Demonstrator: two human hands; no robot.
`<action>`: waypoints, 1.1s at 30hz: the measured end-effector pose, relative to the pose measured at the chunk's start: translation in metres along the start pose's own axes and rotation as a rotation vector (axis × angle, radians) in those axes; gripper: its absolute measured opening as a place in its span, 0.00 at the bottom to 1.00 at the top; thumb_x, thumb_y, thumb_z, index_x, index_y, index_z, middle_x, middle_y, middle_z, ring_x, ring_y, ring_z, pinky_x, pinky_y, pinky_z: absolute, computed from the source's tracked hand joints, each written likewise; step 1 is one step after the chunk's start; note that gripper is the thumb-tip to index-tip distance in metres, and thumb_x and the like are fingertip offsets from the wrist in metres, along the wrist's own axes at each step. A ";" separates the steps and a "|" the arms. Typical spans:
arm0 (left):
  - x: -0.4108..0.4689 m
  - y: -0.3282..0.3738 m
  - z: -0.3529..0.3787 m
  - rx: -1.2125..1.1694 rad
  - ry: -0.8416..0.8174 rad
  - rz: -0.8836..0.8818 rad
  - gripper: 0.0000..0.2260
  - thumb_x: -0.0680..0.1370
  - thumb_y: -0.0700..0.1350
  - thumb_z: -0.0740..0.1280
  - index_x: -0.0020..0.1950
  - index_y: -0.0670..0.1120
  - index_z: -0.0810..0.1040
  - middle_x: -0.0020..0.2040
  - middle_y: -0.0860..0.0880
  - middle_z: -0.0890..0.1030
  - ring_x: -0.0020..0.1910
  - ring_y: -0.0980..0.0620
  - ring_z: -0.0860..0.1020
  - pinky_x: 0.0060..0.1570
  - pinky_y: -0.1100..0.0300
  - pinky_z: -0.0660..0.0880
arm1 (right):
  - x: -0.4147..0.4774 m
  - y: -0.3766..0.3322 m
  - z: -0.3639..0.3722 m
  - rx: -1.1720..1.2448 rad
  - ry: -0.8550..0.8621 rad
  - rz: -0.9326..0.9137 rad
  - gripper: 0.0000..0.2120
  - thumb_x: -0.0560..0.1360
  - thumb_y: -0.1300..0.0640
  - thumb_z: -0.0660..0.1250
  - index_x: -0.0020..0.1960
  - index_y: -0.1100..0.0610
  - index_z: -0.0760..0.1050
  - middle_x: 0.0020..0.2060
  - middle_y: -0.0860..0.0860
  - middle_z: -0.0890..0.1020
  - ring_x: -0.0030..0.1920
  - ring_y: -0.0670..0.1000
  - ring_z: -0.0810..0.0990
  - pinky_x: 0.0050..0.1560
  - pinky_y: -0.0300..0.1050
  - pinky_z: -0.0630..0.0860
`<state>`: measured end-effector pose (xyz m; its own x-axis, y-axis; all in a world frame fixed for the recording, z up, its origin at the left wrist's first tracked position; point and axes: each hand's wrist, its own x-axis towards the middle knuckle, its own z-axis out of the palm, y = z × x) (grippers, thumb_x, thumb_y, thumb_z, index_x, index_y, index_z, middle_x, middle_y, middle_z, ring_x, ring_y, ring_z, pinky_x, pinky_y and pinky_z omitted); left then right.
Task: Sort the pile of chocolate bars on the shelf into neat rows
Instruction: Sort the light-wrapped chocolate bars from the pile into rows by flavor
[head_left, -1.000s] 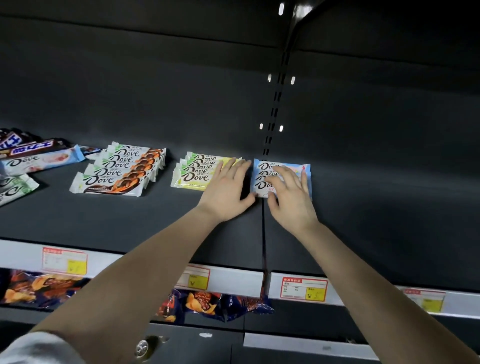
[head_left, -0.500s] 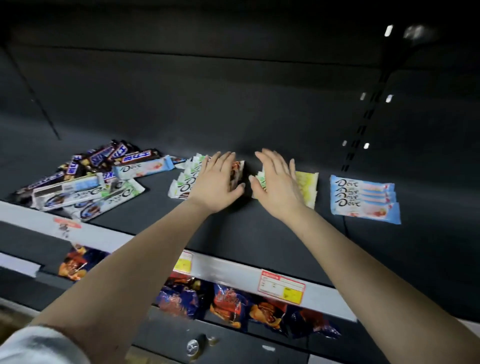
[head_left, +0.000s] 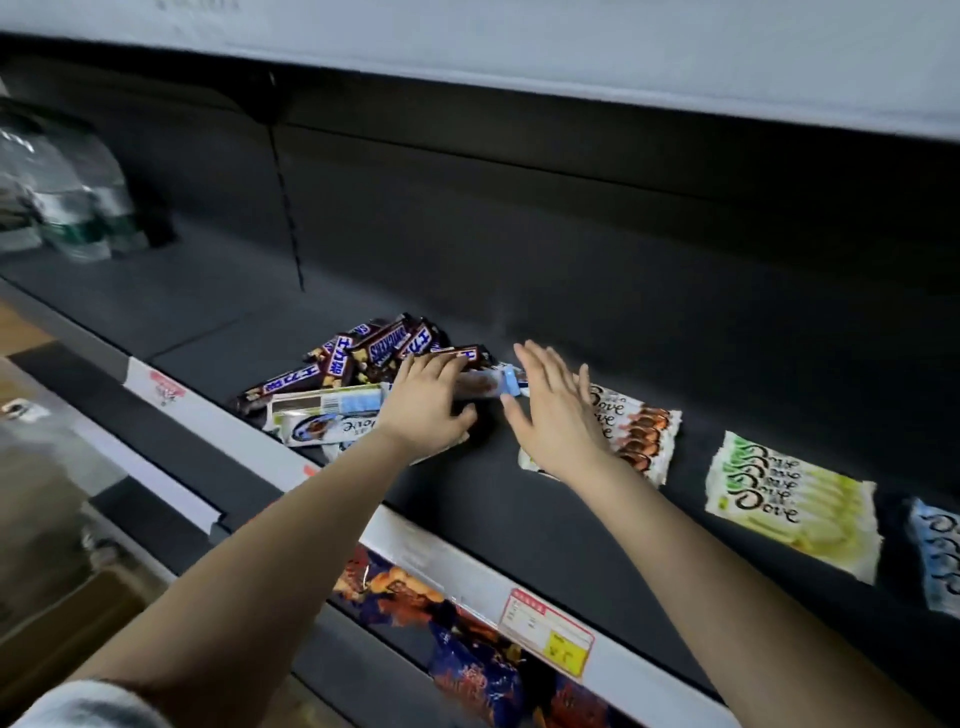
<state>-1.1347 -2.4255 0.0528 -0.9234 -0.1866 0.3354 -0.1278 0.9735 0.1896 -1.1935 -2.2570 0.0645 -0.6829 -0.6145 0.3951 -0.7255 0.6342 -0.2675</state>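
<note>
The loose pile (head_left: 363, 364) lies at the shelf's middle left: dark Snickers bars (head_left: 387, 345) on white Dove bars (head_left: 322, 415). My left hand (head_left: 426, 410) reaches into the pile's right end and holds a blue-ended Dove bar (head_left: 485, 387) between fingers and thumb. My right hand (head_left: 550, 410) hovers flat with straight fingers just right of that bar, partly over the orange Dove row (head_left: 644, 436). Further right lie a green Dove row (head_left: 795, 499) and a blue Dove row (head_left: 940, 556), cut by the frame edge.
The dark shelf board (head_left: 519, 519) has a white front rail with a red-yellow price tag (head_left: 545, 631). Snack bags (head_left: 467, 670) fill the shelf below. Water bottles (head_left: 67, 208) stand far left. The upper shelf's edge (head_left: 519, 47) overhangs.
The view has swung left. Both hands moved left from the sorted Dove rows to the loose pile. My left hand has taken hold of a blue-ended Dove bar.
</note>
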 end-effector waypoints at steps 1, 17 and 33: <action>0.001 -0.009 -0.001 -0.005 -0.015 -0.015 0.34 0.68 0.57 0.55 0.72 0.44 0.63 0.68 0.44 0.70 0.68 0.44 0.65 0.71 0.52 0.52 | 0.008 -0.006 0.005 0.000 -0.003 -0.007 0.26 0.79 0.50 0.55 0.75 0.54 0.53 0.75 0.48 0.55 0.75 0.50 0.49 0.73 0.58 0.42; 0.029 -0.061 0.013 -0.154 -0.111 0.013 0.25 0.71 0.52 0.68 0.67 0.46 0.72 0.61 0.45 0.76 0.64 0.45 0.70 0.64 0.53 0.66 | 0.072 -0.031 0.060 -0.246 -0.300 0.023 0.23 0.77 0.58 0.62 0.70 0.57 0.62 0.65 0.52 0.65 0.67 0.53 0.66 0.72 0.60 0.42; 0.040 -0.038 -0.011 -0.247 0.168 0.253 0.21 0.70 0.41 0.74 0.61 0.38 0.77 0.59 0.39 0.78 0.57 0.42 0.78 0.60 0.52 0.73 | 0.064 -0.004 0.012 -0.278 -0.067 -0.036 0.25 0.76 0.59 0.63 0.71 0.53 0.60 0.66 0.51 0.64 0.65 0.55 0.65 0.66 0.59 0.59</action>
<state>-1.1634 -2.4713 0.0691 -0.8397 0.0166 0.5429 0.2068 0.9340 0.2912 -1.2348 -2.3044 0.0807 -0.6679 -0.6630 0.3382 -0.7043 0.7099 0.0009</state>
